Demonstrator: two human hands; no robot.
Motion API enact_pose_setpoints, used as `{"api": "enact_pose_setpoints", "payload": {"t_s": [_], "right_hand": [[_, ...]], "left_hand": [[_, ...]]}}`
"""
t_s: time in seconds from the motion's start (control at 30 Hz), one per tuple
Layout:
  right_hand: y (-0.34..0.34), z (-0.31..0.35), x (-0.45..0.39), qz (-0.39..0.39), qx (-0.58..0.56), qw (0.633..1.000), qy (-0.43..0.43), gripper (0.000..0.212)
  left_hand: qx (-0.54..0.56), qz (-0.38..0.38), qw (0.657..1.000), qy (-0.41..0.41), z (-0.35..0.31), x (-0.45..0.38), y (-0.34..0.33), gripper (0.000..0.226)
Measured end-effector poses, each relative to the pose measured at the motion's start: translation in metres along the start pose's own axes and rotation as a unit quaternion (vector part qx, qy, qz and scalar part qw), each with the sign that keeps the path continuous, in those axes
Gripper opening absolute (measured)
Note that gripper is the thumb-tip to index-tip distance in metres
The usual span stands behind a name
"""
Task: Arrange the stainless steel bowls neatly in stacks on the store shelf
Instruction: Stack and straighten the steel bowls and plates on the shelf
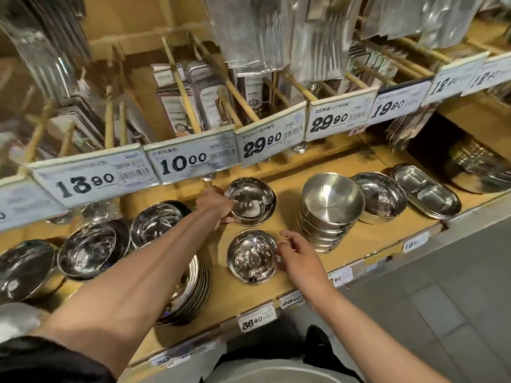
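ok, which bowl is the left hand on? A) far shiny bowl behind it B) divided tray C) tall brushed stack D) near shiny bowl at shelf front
A: the left hand holds the rim of the far shiny bowl; the right hand is at the near shiny bowl.

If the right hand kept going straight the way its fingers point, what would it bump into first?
Almost at once, the near shiny round steel bowl: the right hand points left with its fingertips at that bowl's right rim. Whether they already touch is unclear.
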State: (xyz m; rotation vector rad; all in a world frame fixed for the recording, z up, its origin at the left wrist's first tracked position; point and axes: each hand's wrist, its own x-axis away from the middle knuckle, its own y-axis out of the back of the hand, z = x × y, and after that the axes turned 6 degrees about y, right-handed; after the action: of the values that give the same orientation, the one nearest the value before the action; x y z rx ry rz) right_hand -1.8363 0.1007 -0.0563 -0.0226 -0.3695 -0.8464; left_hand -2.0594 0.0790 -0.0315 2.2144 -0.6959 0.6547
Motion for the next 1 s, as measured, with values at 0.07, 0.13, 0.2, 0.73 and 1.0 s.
{"api": "enact_pose_setpoints", "payload": {"t_s": [0.07,0.13,0.2,0.73,1.0], "right_hand": [[-0.003,0.009,-0.004,-0.008,-0.012,1.000,-0.003,0.018],[-0.005,0.016,-0.009,-0.004,-0.003,1.000,-0.002,0.014],[-0.008,0.020,-0.015,-0.009,0.024,1.000,0.006,0.012],[-0.042,0.034,-0.083,-0.049,0.152,0.987,-0.019,0.028],[-0.045,0.027,-0.118,-0.065,0.183,0.978,-0.077,0.039]], "left_hand": [[-0.008,0.016,1.000,-0.017,0.000,0.009,0.009,0.052],[0.021,0.032,0.999,-0.016,0.001,0.022,0.020,0.055],[0.060,0.050,0.997,-0.008,0.004,0.036,0.031,0.062],[0.175,-0.009,0.983,-0.049,0.049,0.105,0.106,0.031],[0.209,-0.017,0.977,-0.041,0.072,0.109,0.124,0.032]]}}
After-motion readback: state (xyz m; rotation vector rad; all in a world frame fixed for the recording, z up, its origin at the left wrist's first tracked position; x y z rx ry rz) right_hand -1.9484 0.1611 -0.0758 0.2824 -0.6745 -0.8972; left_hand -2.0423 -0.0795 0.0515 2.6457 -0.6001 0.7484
